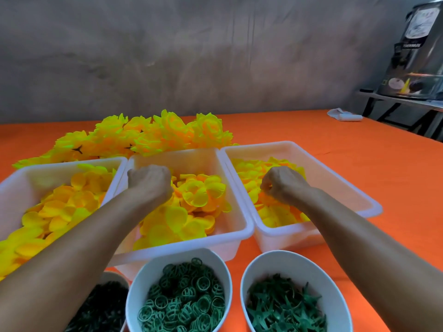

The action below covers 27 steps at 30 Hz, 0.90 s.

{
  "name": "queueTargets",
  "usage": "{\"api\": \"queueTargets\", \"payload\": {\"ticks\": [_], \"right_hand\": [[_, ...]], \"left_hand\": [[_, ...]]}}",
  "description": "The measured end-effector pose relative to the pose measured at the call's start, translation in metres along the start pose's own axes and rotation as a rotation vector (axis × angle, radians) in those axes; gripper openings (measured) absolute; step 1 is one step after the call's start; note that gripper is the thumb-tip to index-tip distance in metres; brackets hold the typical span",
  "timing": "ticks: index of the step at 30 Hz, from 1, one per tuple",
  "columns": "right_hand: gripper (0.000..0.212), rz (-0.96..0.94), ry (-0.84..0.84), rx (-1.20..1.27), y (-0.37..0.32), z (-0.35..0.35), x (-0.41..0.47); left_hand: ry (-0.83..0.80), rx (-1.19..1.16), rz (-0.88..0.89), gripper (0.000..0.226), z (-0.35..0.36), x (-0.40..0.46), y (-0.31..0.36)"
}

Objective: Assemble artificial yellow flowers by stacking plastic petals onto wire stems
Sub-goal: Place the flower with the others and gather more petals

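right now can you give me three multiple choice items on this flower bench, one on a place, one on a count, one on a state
1. Where is the left hand?
A. in the middle tub
B. in a green-parts bowl
C. on the finished flowers

2. How many white tubs hold loose yellow petals?
A. one
B. three
C. five

3. How are the right hand's fingers?
A. flat and spread
B. curled down among the petals
C. gripping a bowl rim

Answers:
1 A, the fist sits over the petals in the middle tub.
2 B, the left tub, the middle tub and the right tub stand side by side.
3 B, the knuckles are bent over the right tub's petals; what they pinch is hidden.
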State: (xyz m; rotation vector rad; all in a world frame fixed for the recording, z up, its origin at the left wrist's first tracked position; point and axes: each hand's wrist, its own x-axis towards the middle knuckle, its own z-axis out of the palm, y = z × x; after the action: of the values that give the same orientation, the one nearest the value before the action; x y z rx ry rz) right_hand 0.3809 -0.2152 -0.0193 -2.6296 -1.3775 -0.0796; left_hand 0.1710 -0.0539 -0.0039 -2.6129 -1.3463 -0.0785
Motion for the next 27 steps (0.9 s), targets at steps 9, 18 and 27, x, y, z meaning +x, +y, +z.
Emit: {"api": "queueTargets", "payload": {"ticks": [9, 18, 27], "right_hand": [[0.022, 0.154, 0.308, 0.312, 0.018, -0.024, 0.011], [0.005, 0.218, 0.370, 1.142, 0.011, -0.025, 0.006], [0.013, 0.213, 0.325, 1.419, -0.016, -0.003, 0.005]], "left_hand": [[0.098, -0.076, -0.038, 0.047, -0.007, 0.006, -0.006], [0.403, -0.501, 0.141, 0.038, -0.024, 0.003, 0.046], [0.529, -0.753, 0.338, 0.037, 0.007, 0.008, 0.085]]}}
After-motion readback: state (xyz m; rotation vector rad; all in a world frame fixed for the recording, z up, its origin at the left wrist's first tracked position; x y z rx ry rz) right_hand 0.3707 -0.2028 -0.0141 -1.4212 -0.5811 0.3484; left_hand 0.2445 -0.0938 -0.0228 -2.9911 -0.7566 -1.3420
